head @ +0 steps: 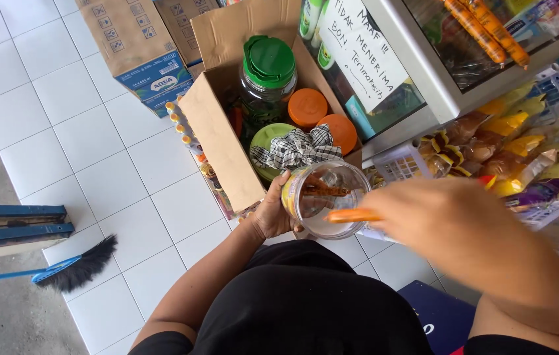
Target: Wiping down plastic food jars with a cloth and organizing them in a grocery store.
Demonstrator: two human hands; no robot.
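Now, left hand [271, 213] gripping clear jar [324, 197], right hand [437, 217] pinching orange stick [352, 215]

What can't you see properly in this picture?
Head view:
- Right hand: blurred; its grip on the orange lid is unclear.
- Clear jar: bottom hidden behind the left hand.
- Cardboard box: contents below the checked cloth are hidden.
- Broom: handle cut off by the left edge.
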